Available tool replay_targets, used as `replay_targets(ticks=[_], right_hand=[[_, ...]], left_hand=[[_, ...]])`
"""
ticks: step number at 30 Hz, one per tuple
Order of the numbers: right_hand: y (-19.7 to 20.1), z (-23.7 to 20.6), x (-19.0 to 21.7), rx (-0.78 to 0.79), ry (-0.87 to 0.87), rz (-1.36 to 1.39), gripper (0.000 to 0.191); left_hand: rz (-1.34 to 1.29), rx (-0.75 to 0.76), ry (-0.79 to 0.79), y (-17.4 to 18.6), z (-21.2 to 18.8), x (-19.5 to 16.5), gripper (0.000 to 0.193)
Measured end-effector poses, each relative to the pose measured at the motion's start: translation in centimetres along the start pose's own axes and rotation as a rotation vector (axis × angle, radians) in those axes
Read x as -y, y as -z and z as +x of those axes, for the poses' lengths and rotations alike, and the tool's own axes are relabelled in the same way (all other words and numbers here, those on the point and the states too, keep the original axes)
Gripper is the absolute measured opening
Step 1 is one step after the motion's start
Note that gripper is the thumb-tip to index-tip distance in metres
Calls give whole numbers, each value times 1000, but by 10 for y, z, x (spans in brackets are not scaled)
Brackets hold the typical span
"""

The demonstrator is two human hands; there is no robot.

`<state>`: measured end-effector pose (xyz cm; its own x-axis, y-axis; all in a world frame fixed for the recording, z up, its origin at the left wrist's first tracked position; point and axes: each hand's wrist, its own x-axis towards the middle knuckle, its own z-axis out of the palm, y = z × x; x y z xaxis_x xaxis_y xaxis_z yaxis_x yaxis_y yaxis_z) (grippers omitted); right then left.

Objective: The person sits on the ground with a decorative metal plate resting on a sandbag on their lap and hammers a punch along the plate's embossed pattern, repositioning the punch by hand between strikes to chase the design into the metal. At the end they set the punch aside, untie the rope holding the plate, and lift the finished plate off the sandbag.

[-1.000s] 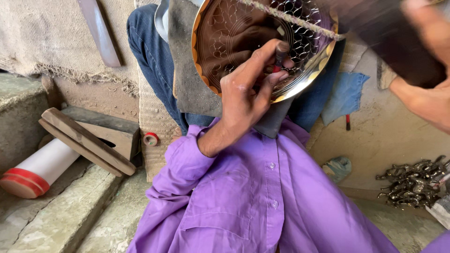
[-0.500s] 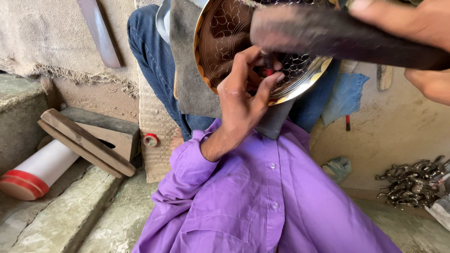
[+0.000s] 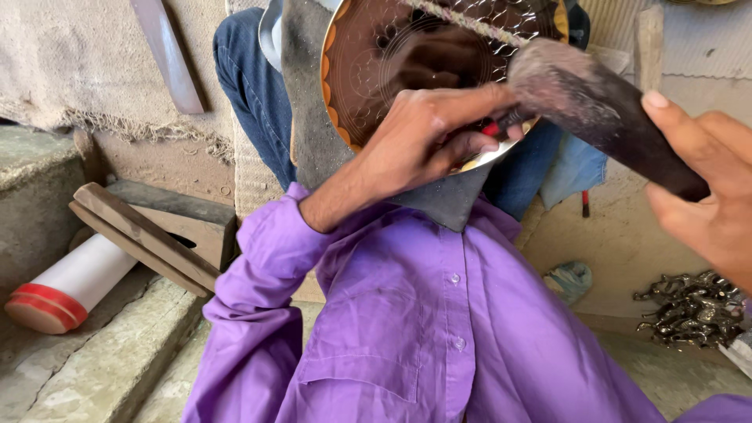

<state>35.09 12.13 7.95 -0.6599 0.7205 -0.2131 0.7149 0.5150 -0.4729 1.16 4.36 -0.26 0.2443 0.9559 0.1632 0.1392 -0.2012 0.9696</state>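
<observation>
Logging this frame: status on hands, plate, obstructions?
Left hand pinches a small red-tipped tool against the engraved metal plate. Right hand grips dark hammer, head at the tool. Nothing obstructing.

My right hand [image 3: 705, 204] has swung the dark hammer [image 3: 603, 117] down from across the brass plate [image 3: 376, 70] onto the tool in my left hand [image 3: 423, 137].
</observation>
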Motion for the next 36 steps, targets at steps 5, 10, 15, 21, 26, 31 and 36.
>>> replay_targets(ticks=[5,10,15,21,26,31,36], right_hand=[[-17,-37,8,-2,-119,-25,67],[-35,-42,11,-132,34,-239,77],[-45,-41,11,-228,25,-68,78],[-36,-46,13,-247,-96,142,69],[-30,-32,23,-217,-144,256,62],[-17,-14,25,-72,-78,125,71],[-8,14,19,34,-60,329,88]], left_hand=[[-59,196,-118,10,11,7,47],[-128,268,-176,13,17,11,45],[-40,181,-163,14,18,10,44],[-81,253,-199,20,21,8,42],[-85,259,-160,20,20,5,44],[22,115,-120,14,9,-1,47],[98,-131,57,-1,-11,-15,52]])
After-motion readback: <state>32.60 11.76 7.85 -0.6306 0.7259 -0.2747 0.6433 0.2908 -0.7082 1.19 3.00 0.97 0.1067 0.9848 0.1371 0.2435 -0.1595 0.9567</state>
